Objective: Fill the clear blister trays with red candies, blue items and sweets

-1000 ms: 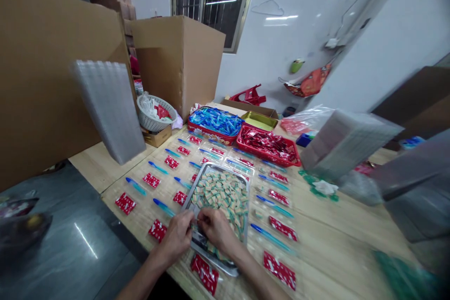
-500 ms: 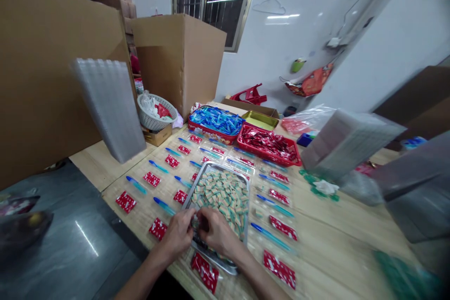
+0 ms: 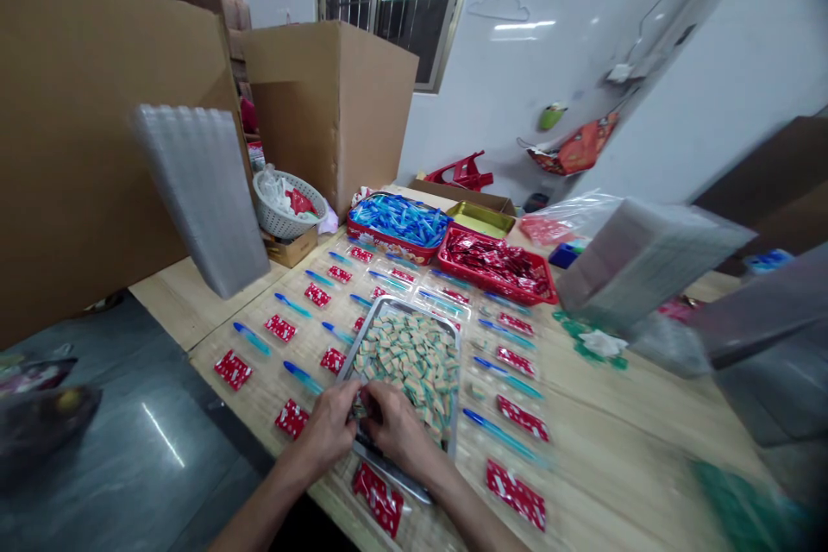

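Note:
My left hand (image 3: 333, 424) and my right hand (image 3: 393, 423) meet over the near left corner of a metal tray (image 3: 457, 388). The fingers of both are pinched together, and what lies between them is too small and hidden to name. Inside the tray is a heap of small pale pieces with green edges (image 3: 410, 354). Around it lie clear plastic trays, many with a blue pen (image 3: 501, 434) and a red white-dotted packet (image 3: 516, 493). Another red packet (image 3: 377, 498) lies just below my hands.
Behind stand a red tin of blue pens (image 3: 398, 224) and a red basket of red packets (image 3: 495, 266). Clear plastic stacks rise at left (image 3: 207, 198) and right (image 3: 647, 263). Large cardboard boxes (image 3: 291, 112) and a white basket (image 3: 278, 220) are at back left.
The fingers of my right hand have shifted slightly at the pinch. Both hands stay over the same tray corner, and the view has moved only a little.

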Demonstrator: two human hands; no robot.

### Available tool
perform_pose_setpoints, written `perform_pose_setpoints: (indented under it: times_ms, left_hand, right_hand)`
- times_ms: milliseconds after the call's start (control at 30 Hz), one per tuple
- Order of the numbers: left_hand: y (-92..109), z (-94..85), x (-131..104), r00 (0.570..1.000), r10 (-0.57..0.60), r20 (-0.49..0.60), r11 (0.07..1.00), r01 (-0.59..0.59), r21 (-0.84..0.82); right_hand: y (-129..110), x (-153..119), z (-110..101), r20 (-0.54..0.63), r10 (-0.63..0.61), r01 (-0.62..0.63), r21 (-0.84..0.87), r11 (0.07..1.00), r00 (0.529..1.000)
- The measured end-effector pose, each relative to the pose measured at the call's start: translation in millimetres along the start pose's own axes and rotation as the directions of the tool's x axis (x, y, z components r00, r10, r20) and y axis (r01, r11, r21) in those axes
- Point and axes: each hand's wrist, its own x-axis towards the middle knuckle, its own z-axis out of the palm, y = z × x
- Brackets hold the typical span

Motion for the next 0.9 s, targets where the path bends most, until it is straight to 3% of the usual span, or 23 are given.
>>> perform_pose_setpoints:
  times_ms: [267, 733, 900]
  left_hand:
    - [3.6, -2.7, 2.3, 0.998, -0.044, 0.038, 0.999, 0.044, -0.002]
    - [6.9, -6.8, 4.0, 0.998, -0.057, 0.039, 0.998, 0.056, 0.031]
    - [4.7, -6.0, 4.2, 0.998, -0.052, 0.032, 0.997, 0.05, 0.056]
  right_hand:
    - [3.3, -0.8, 1.2, -0.035, -0.028, 0.026, -0.05, 0.998, 0.999]
    - [-2.1, 1.8, -2.0, -0.034, -0.013, 0.014, 0.03, 0.999, 0.999]
    - [-0.8, -0.4, -3.2, -0.044, -0.006, 0.003, -0.078, 0.997, 0.999]
